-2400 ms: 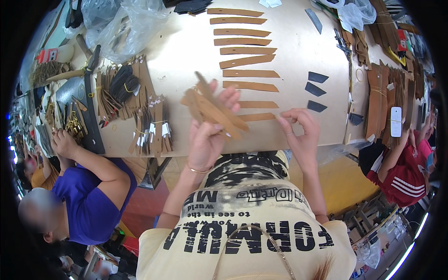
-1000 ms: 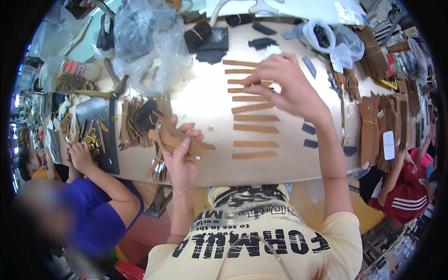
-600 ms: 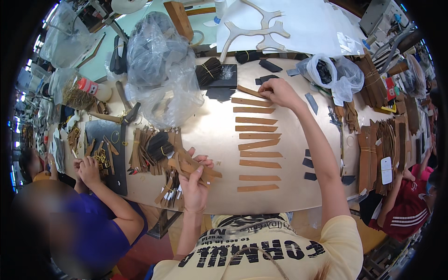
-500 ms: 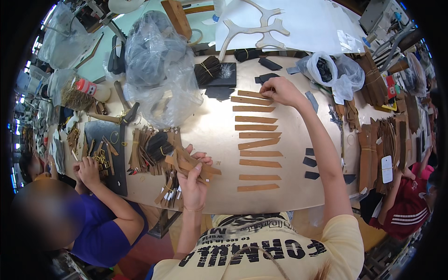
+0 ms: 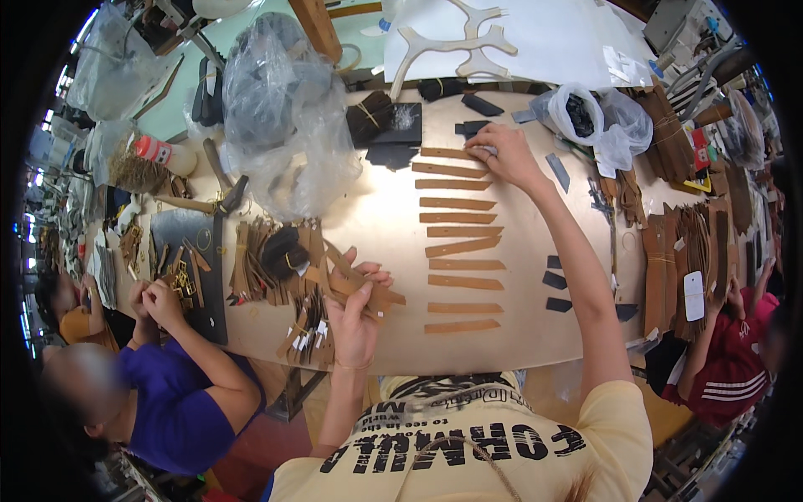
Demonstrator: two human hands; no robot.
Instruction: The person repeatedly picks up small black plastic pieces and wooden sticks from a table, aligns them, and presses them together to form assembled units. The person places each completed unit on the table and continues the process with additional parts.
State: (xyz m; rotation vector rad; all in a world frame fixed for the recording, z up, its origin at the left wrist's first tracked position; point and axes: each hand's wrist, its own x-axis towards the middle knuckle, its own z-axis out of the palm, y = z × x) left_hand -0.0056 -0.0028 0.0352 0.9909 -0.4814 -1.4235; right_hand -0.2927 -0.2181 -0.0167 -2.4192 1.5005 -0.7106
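While stretched toward the bench's far edge, liable to skew a close-set column of strips

Holds a fanned bunch of tan leather strips in the left hand with a closed grip, near the near edge, left of the column. Touches the right end of the farthest strip with the fingertips of the right hand, toward the far edge; cannot tell whether pinching or merely pressing it. Could drag that strip askew by lifting off without a clean release, or knock the next one with a stray knuckle. Could shed pieces from the bunch through too loose a hold, mixing them among the tied, labelled bundles just beside. Could also push the black tabs, right of the column, out of line by lowering the right forearm.
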